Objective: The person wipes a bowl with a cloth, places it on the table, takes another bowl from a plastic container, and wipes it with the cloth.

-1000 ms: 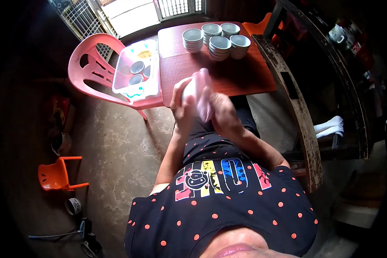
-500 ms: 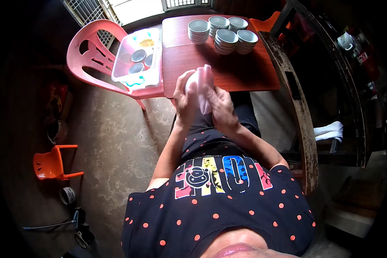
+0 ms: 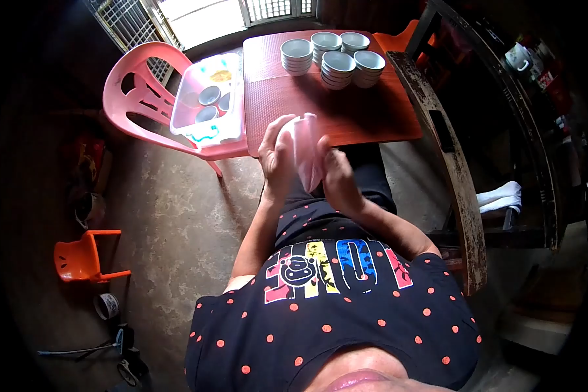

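Observation:
Above my lap, near the table's front edge, my left hand (image 3: 277, 157) is wrapped round a white bowl (image 3: 287, 135), mostly hidden by the fingers and a cloth. The thin pink cloth (image 3: 308, 153) hangs between my hands, against the bowl. My right hand (image 3: 341, 178) is at the cloth's right side, fingers bent round its edge. Several stacks of white bowls (image 3: 338, 63) stand on the red-brown table (image 3: 271, 98). Left of the table, a clear plastic tub (image 3: 228, 134) holds a few bowls (image 3: 209, 95) and something yellowish.
The tub rests on a pink chair (image 3: 121, 98). A worn wooden bench (image 3: 460, 189) runs along the right side, with a white cloth (image 3: 500, 197) beyond it. A small orange chair (image 3: 78, 260) stands on the floor at the left.
The pink cloth has shifted and spread out between my hands. My right hand has moved slightly down and its fingers have shifted along the cloth. The view has tilted a little.

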Action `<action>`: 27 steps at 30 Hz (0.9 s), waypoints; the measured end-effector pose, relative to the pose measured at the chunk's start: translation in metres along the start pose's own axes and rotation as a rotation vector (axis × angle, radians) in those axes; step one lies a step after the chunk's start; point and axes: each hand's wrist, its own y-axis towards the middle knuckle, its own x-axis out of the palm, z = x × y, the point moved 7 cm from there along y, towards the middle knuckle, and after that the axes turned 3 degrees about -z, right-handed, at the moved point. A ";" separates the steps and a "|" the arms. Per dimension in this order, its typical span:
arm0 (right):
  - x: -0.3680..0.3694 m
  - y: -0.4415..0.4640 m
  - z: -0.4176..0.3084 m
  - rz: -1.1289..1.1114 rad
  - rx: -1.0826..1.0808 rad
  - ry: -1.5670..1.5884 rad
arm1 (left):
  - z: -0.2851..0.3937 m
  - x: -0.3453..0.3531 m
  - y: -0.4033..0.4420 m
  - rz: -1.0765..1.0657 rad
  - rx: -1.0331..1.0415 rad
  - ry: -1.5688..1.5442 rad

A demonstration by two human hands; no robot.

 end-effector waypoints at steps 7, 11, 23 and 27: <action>0.031 -0.011 -0.012 -0.238 -0.826 -1.390 | -0.022 -0.015 0.002 -0.236 -0.542 -0.507; 0.008 -0.002 0.003 -0.009 -0.175 -0.578 | -0.007 -0.006 0.002 -0.041 -0.171 -0.261; 0.015 -0.017 0.008 -0.179 -0.656 -1.169 | -0.047 -0.012 0.000 -0.212 -0.484 -0.346; 0.002 0.006 0.001 0.160 -0.051 -0.073 | 0.009 0.005 -0.001 -0.133 0.090 0.232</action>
